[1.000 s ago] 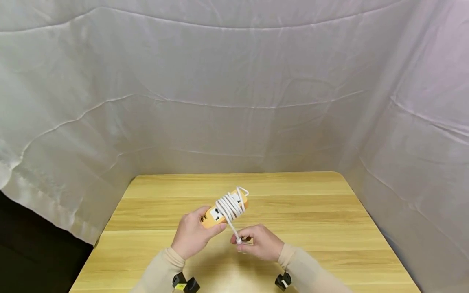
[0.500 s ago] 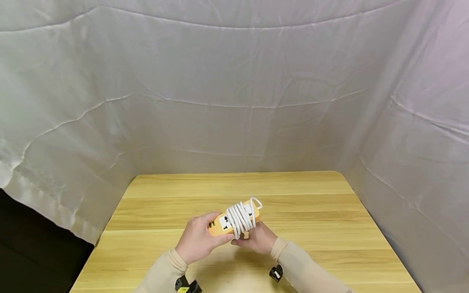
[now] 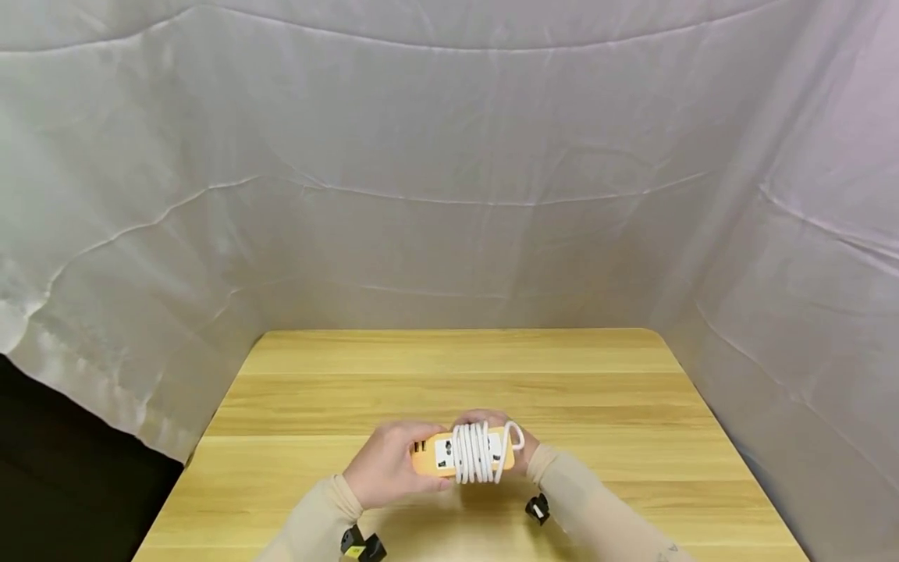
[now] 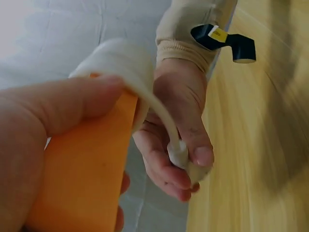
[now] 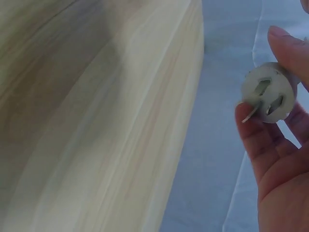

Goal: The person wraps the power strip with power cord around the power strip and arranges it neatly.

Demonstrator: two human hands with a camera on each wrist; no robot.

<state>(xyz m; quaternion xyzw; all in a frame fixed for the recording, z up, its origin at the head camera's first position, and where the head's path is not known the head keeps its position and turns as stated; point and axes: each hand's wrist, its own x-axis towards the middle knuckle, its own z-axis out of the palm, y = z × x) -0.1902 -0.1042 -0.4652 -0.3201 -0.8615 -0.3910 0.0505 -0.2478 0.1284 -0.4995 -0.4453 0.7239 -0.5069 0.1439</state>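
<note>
An orange power strip (image 3: pixel 427 462) with white sockets lies across my left hand (image 3: pixel 389 464), thumb on the near edge and fingers on the far one. White cord (image 3: pixel 474 453) is wound several times round its right half, and a loop sticks out at the right end. Behind the strip, mostly hidden in the head view, is my right hand (image 4: pixel 176 125). Its thumb and fingers pinch the white plug (image 4: pixel 178 154) on the cord's end, seen in the left wrist view. The right wrist view shows the flat metal prongs of that plug (image 5: pixel 270 92).
A wooden table (image 3: pixel 449 367) lies beneath both hands, which are held above its front part. Grey cloth (image 3: pixel 449 250) hangs behind it and along both sides. Dark space (image 3: pixel 70 476) shows at the lower left. Black wrist mounts (image 3: pixel 361 544) hang under the sleeves.
The strip has turned from slanting to nearly level and moved right and nearer. My right hand, with the plug, has passed from the near side underneath to behind the strip, winding the cord.
</note>
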